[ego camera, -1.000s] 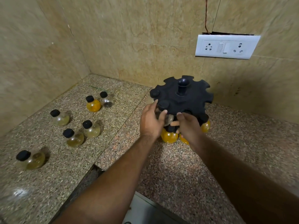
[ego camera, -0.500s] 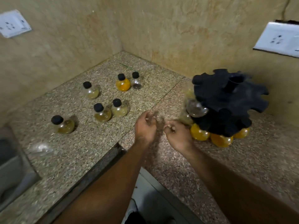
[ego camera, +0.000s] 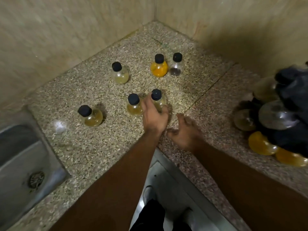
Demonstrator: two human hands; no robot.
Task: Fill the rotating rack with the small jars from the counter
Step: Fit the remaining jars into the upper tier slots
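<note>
Several small round jars with black caps stand on the speckled counter [ego camera: 100,147]: pale yellow ones [ego camera: 91,116] [ego camera: 134,106] [ego camera: 120,73], an orange one [ego camera: 159,68] and a nearly clear one [ego camera: 176,67]. My left hand [ego camera: 154,116] wraps its thumb and fingers around the lower body of another pale jar [ego camera: 157,99], which still stands on the counter. My right hand [ego camera: 185,131] hovers just to the right, fingers apart and holding nothing. The black rotating rack [ego camera: 293,90] is at the right edge, blurred, with orange [ego camera: 261,145] and clear [ego camera: 276,116] jars hanging in it.
A steel sink [ego camera: 20,164] with a drain lies at the lower left. Tiled walls meet in a corner behind the jars. The counter's inner edge runs under my forearms, with the floor and my feet below.
Both hands left the rack and moved left. My left hand has reached a pale jar and closed around it. The view swung left, so the rack now sits at the right edge.
</note>
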